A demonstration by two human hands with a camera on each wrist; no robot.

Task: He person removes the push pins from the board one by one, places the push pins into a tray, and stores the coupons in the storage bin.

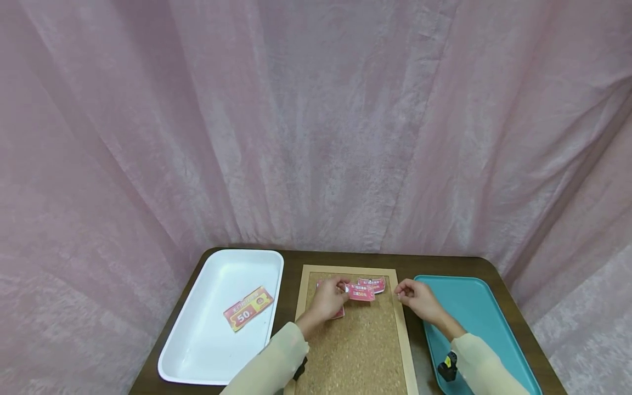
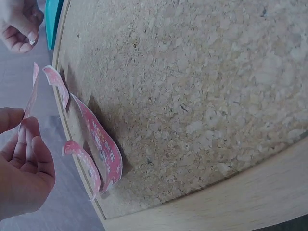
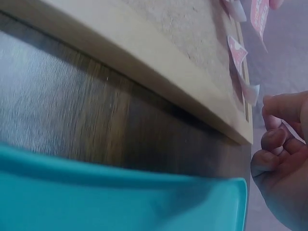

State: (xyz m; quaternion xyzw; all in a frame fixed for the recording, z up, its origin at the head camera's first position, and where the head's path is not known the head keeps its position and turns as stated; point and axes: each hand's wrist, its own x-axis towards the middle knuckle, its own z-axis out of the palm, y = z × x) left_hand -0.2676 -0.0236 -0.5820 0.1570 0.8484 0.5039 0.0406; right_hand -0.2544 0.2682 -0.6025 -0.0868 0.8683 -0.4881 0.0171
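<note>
In the head view my left hand (image 1: 329, 300) pinches a red paper coupon (image 1: 360, 292) by one end, above the far part of a wood-framed cork board (image 1: 365, 351). The left wrist view has this coupon (image 2: 32, 94) edge-on between thumb and fingers. Several red coupons with curling edges lie on the board, among them a long one (image 2: 103, 144) and one at the far right (image 1: 377, 284). Over the board's right frame, my right hand (image 1: 418, 299) has thumb and fingertips together. They pinch a tiny white thing (image 2: 32, 42), its kind too small to tell.
On the left stands a white tray (image 1: 212, 351) with a red and yellow coupon (image 1: 248, 308) in it. A teal tray (image 1: 459, 296) is to the right of the board, beneath the right forearm. Pink curtains (image 1: 316, 137) hang behind the dark wooden table (image 1: 340, 258).
</note>
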